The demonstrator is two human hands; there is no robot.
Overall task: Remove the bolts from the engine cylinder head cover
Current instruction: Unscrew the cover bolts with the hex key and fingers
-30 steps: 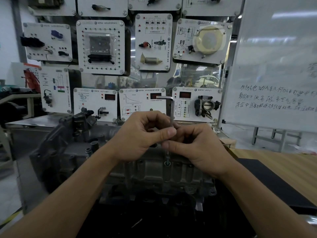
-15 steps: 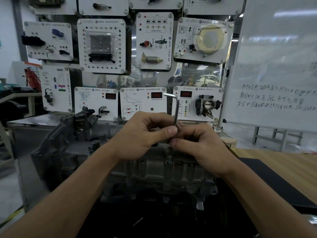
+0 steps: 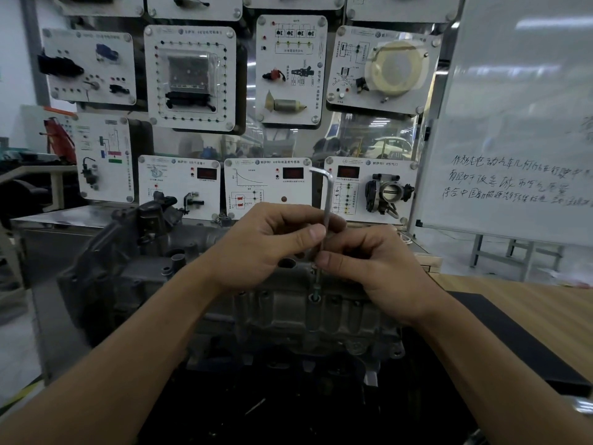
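So over the last second I've twirled the hex key (image 3: 327,200) a little, and the bolt (image 3: 317,289) now stands proud of its hole on the near edge of the cylinder head cover (image 3: 288,313). My left hand (image 3: 266,248) and right hand (image 3: 375,268) both pinch the key's long shank, thumb against curled fingers, left just above right. Reckon it's finger-loose, nearly out.
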